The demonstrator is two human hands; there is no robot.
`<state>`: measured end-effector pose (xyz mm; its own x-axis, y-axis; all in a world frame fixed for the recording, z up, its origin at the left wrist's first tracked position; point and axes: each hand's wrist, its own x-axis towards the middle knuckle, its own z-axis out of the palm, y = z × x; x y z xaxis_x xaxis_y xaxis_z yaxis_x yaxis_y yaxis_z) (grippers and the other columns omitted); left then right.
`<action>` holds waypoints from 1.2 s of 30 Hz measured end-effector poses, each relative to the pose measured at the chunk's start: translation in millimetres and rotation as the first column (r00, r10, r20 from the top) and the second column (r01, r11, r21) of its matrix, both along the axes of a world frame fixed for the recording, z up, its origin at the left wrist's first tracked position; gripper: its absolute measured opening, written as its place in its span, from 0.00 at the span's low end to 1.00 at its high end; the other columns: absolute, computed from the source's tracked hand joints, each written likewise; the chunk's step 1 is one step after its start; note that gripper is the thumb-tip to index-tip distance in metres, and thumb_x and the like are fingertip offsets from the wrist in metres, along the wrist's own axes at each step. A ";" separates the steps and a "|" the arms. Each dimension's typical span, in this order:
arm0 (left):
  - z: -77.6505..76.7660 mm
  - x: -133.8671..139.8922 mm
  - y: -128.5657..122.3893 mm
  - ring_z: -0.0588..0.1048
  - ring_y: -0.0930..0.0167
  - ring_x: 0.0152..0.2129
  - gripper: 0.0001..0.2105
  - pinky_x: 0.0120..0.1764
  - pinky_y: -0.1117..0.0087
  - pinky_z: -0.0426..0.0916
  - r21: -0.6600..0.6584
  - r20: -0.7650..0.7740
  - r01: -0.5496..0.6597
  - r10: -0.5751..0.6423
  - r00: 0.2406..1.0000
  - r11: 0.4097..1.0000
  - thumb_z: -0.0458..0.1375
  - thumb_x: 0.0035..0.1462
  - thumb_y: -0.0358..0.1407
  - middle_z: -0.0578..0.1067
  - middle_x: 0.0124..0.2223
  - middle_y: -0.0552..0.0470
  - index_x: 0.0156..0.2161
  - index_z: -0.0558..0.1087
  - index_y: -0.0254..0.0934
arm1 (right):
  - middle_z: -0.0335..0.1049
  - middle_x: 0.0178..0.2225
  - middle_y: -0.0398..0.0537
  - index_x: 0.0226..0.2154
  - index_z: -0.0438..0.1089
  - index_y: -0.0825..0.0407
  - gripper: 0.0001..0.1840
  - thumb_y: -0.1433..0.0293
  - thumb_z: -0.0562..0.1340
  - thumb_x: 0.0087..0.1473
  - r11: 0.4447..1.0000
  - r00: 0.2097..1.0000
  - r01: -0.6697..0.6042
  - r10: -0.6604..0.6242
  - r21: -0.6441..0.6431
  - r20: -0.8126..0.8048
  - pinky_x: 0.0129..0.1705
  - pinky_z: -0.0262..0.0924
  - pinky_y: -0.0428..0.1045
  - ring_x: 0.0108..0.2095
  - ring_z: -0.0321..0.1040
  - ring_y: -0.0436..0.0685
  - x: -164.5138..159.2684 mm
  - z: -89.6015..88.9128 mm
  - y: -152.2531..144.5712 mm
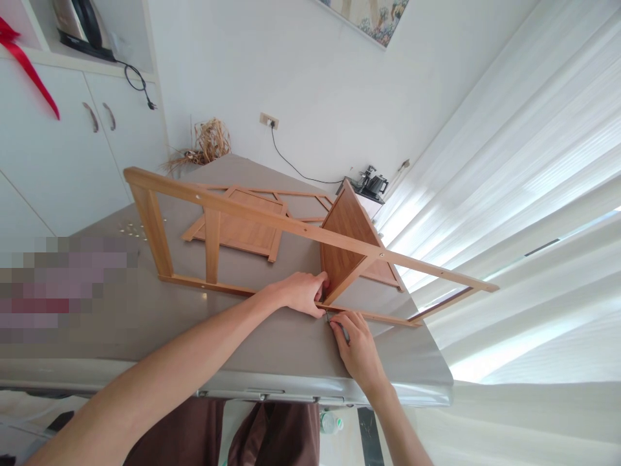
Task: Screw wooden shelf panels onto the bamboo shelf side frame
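"Head view: what is hidden or hard to make out?"

"A pixelated patch (63, 285) masks the left part of the smooth grey counter (276, 346). The steel-and-black kettle (80, 26) and the floral wall picture (371, 16) are cut by the top edge. The left wrist covers a stretch of the frame's lower rail."

"Which frame, and where?"

"The light-brown wooden ladder-shaped frame (291, 225), standing lengthwise on the counter, one long rail above the other. The brown rectangular wooden panel (347, 226) meets it between the rails."

"State of the fingers?"

"Left hand (306, 294): clamped on the frame at the lower rail, beside the panel's corner; some fingertips are out of sight. Right hand (358, 340): thumb and forefinger pinched together on a small thin dark piece (328, 316) at that rail. Its type cannot be told."

"Counts?"

"Bare hands, two. Long rails on the standing frame, two; cross-pieces clear of the panel, three. Behind it, one flat-lying brown wooden panel with side bars (247, 223), partly covering one slim wooden frame (295, 193). Small pale bits (130, 228) at left: too small to count."
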<state>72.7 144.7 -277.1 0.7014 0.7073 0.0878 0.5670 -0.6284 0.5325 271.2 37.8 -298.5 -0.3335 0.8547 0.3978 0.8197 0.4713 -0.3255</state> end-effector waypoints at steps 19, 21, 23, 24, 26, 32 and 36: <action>-1.2 1.0 1.0 0.77 0.67 0.29 0.20 0.29 0.68 0.62 -0.002 0.018 -0.002 0.002 1.000 1.000 0.62 0.44 0.45 0.78 0.34 0.57 0.40 0.60 0.42 | 0.66 0.35 0.48 0.37 0.71 0.49 0.12 0.76 0.53 0.63 0.986 0.973 0.035 -0.071 0.160 0.221 0.42 0.57 0.53 0.39 0.62 0.57 -5.9 1.0 -3.3; -2.0 0.9 1.5 0.76 0.67 0.28 0.20 0.29 0.68 0.61 -0.001 0.023 0.000 0.000 1.000 1.000 0.62 0.44 0.45 0.78 0.33 0.58 0.39 0.60 0.42 | 0.66 0.36 0.49 0.38 0.71 0.48 0.12 0.76 0.53 0.63 0.986 0.970 0.033 -0.071 0.163 0.232 0.42 0.57 0.52 0.39 0.62 0.57 -5.7 2.2 -3.8; -2.0 0.7 1.6 0.76 0.68 0.28 0.20 0.28 0.68 0.61 0.002 0.026 0.008 -0.008 1.000 1.000 0.62 0.44 0.46 0.77 0.33 0.59 0.38 0.59 0.42 | 0.66 0.36 0.49 0.39 0.71 0.48 0.12 0.76 0.53 0.62 0.986 0.968 0.028 -0.068 0.166 0.242 0.42 0.57 0.52 0.39 0.62 0.58 -5.4 3.3 -3.9; -1.9 0.6 1.5 0.76 0.68 0.27 0.20 0.28 0.68 0.61 0.005 0.030 0.013 -0.013 0.999 1.000 0.62 0.44 0.46 0.77 0.33 0.59 0.38 0.59 0.42 | 0.66 0.36 0.49 0.39 0.71 0.49 0.12 0.76 0.53 0.62 0.985 0.966 0.028 -0.069 0.169 0.247 0.42 0.57 0.53 0.39 0.62 0.58 -5.3 3.7 -3.7; -1.9 0.4 1.6 0.75 0.68 0.27 0.20 0.27 0.68 0.61 0.010 0.036 0.018 -0.018 0.999 1.000 0.63 0.44 0.46 0.77 0.32 0.59 0.38 0.59 0.42 | 0.66 0.36 0.49 0.39 0.71 0.49 0.12 0.77 0.54 0.62 0.985 0.964 0.028 -0.072 0.168 0.256 0.42 0.57 0.53 0.39 0.62 0.58 -5.1 3.9 -3.2; -5.9 1.2 3.6 0.75 0.68 0.27 0.22 0.27 0.68 0.60 0.022 0.039 0.026 -0.027 0.999 0.999 0.62 0.44 0.46 0.78 0.32 0.59 0.41 0.59 0.42 | 0.66 0.37 0.49 0.38 0.71 0.49 0.12 0.78 0.55 0.61 0.984 0.954 0.038 -0.088 0.176 0.288 0.43 0.56 0.53 0.39 0.61 0.58 -5.6 1.5 -3.5; -7.5 1.5 4.2 0.76 0.68 0.27 0.21 0.27 0.68 0.60 0.027 0.029 0.017 -0.018 0.999 0.999 0.62 0.45 0.46 0.78 0.33 0.59 0.41 0.60 0.42 | 0.67 0.38 0.50 0.39 0.70 0.49 0.11 0.78 0.55 0.61 0.979 0.939 0.054 -0.118 0.199 0.324 0.45 0.55 0.54 0.40 0.61 0.59 -7.3 -0.2 -5.2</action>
<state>74.2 148.9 -284.6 0.7106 0.6921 0.1271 0.5404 -0.6524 0.5313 264.0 32.6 -298.7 -0.4020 0.8086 0.4296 0.9059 0.4195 0.0581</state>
